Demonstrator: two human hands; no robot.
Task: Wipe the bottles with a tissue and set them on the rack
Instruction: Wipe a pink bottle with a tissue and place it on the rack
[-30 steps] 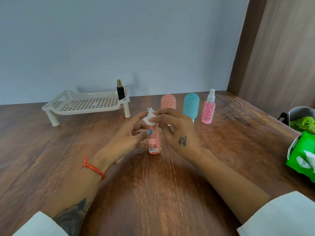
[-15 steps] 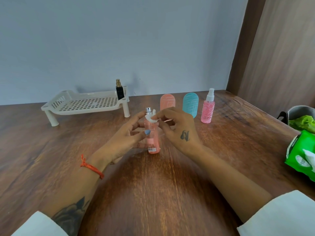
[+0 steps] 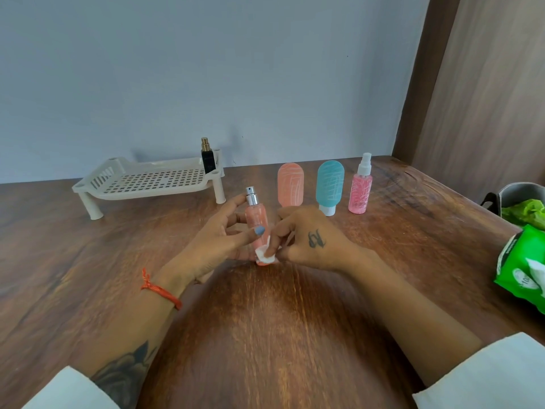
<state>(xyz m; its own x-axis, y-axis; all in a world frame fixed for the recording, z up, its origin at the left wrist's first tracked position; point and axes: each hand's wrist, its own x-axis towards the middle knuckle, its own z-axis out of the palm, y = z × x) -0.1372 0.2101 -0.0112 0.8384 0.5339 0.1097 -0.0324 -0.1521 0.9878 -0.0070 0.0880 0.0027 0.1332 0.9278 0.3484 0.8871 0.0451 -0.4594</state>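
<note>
A slim pink spray bottle [image 3: 256,215] with a silver top stands upright on the wooden table. My left hand [image 3: 219,240] holds it, thumb across its front and fingers behind. My right hand [image 3: 306,240] pinches a small white tissue [image 3: 264,252] against the bottle's lower part. At the back left is the cream slotted rack [image 3: 147,183], and a small black bottle [image 3: 207,156] with a gold top stands on its right end.
Behind my hands stand an orange tube bottle [image 3: 290,184], a teal tube bottle [image 3: 329,185] and a pink spray bottle [image 3: 361,187]. A green wipes pack [image 3: 522,270] lies at the right edge, with a grey bin [image 3: 519,193] holding green waste behind it.
My right hand has slid the tissue down from the bottle's silver top to its lower body. The left hand stays on the bottle.
</note>
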